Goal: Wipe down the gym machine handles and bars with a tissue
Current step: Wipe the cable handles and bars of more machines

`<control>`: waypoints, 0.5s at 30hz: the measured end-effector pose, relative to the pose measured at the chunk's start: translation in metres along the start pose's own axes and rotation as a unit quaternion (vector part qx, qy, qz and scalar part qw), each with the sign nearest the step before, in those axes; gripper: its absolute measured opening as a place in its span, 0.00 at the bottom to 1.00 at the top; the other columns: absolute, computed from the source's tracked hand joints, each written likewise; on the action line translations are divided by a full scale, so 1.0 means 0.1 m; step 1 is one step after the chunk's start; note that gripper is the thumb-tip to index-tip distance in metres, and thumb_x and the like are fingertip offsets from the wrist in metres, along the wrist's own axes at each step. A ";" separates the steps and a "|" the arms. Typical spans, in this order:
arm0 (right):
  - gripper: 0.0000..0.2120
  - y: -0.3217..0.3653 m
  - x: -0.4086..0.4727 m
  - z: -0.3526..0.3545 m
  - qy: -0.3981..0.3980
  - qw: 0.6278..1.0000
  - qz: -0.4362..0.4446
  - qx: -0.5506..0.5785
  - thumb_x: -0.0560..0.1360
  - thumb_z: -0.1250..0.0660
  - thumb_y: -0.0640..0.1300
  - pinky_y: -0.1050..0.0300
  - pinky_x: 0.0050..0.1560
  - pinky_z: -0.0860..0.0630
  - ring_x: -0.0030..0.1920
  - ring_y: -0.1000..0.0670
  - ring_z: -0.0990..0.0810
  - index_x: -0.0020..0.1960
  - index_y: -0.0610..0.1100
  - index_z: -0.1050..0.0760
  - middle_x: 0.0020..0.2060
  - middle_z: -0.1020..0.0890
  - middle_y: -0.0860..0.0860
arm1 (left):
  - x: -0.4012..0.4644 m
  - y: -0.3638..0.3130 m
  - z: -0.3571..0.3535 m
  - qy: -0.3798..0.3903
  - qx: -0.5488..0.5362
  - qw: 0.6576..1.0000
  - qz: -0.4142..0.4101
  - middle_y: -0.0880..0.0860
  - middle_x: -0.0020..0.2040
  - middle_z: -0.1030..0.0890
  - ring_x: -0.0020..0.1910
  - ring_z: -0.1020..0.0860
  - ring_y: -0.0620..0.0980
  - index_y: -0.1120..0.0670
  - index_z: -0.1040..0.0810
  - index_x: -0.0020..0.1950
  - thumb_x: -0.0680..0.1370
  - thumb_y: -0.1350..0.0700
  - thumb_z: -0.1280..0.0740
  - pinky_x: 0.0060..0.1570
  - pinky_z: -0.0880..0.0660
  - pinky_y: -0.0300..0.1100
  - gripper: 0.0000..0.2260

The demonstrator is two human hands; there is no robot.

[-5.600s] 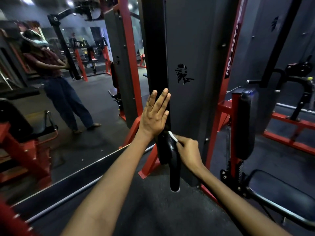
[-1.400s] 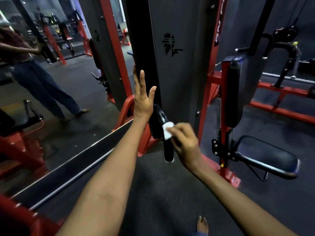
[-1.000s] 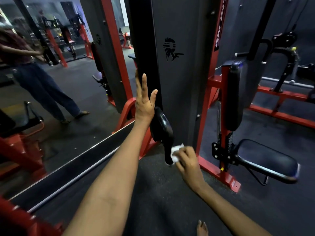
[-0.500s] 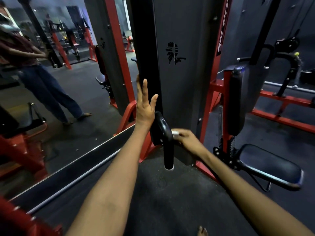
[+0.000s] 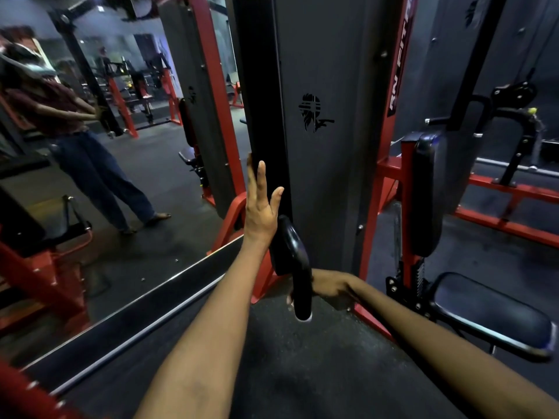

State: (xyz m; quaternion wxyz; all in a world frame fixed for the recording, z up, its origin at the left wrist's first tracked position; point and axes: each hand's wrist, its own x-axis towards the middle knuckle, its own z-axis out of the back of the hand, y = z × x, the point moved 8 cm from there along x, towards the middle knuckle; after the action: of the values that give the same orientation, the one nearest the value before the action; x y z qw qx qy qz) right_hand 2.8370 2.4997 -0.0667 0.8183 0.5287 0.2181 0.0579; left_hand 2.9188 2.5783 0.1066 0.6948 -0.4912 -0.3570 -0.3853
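The black handle (image 5: 298,276) hangs low off the grey column (image 5: 326,146), and the right hand (image 5: 328,287) has slid from its top to its lower end, fingers wrapped behind, tissue hidden. The left hand (image 5: 260,207) rests flat-fingered on the column. Padded seat (image 5: 487,316) crowds the right; floor below lies free.

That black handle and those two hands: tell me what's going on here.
A person is cleaning a gym machine. The left hand rests flat, fingers straight, against the black upright. The right hand reaches behind the lower part of the black handle, its fingers curled round the bar. The tissue is mostly hidden; only a pale sliver shows at the handle's left edge. A padded seat stands to the right.
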 end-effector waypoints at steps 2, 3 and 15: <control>0.12 0.11 -0.06 0.08 -0.023 0.996 0.022 0.088 0.76 0.43 0.29 0.63 0.52 0.23 0.50 0.49 0.18 0.55 0.30 0.23 0.51 0.19 0.40 | 0.00 0.00 -0.01 0.003 0.003 1.000 0.004 0.49 0.78 0.55 0.76 0.57 0.35 0.32 0.62 0.75 0.83 0.46 0.47 0.71 0.51 0.26 0.28; 0.14 0.11 -0.08 0.09 -0.043 0.985 0.035 0.161 0.74 0.45 0.27 0.61 0.51 0.23 0.49 0.48 0.19 0.53 0.31 0.23 0.49 0.19 0.41 | 0.00 0.01 -0.01 0.004 0.002 1.000 0.006 0.44 0.78 0.58 0.76 0.56 0.35 0.32 0.62 0.75 0.83 0.45 0.47 0.71 0.50 0.27 0.28; 0.10 -0.65 -0.02 -0.20 -0.079 0.971 -0.117 -0.191 0.76 0.40 0.36 0.58 0.51 0.27 0.52 0.48 0.21 0.50 0.35 0.21 0.55 0.19 0.40 | -0.02 0.01 0.01 -0.003 -0.007 1.000 0.020 0.57 0.77 0.53 0.76 0.56 0.34 0.32 0.61 0.75 0.83 0.46 0.47 0.71 0.51 0.26 0.28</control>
State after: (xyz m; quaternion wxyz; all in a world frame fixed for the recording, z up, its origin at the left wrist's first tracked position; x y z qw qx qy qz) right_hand 2.8177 2.4881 -0.1307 0.9200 0.3360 0.1981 -0.0389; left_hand 2.9185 2.5798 0.1044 0.6977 -0.5042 -0.3469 -0.3724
